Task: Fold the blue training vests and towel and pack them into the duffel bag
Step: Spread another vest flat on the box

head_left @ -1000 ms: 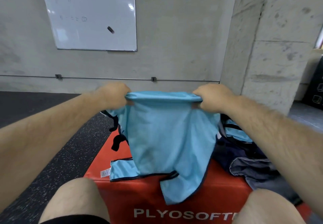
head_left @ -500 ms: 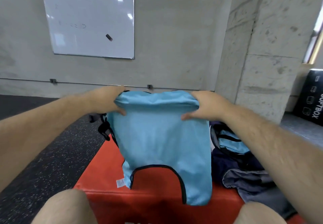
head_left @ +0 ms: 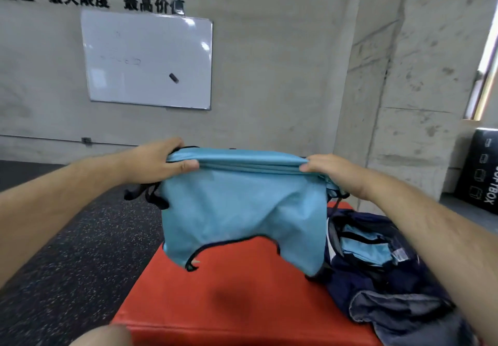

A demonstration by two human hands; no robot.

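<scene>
Blue cloth, doubled over at its top edge, is pinched at both ends. The left hand [head_left: 161,162] grips the left end with the thumb on the near side and the fingers behind. The right hand [head_left: 331,173] grips the right end the same way. Between them the fold is pulled fairly taut across the middle of the frame.

This is a vest [head_left: 242,210], held up in the air. It hangs down in two lobes with a black-trimmed arch cut between them. Black trim also trails out below the left hand.

Under it, filling the lower middle of the frame, lies a red box [head_left: 229,291]. The vest's lower edge hangs just over the box's far part; whether it touches cannot be told.

At lower right a navy bag [head_left: 358,278] sits open on the box, with another blue vest [head_left: 363,248] folded inside. The held vest's right lobe overlaps the bag's left edge. A grey cloth [head_left: 398,310] lies crumpled at the bag's near side.

A whiteboard [head_left: 145,59] hangs on the wall at upper left.
</scene>
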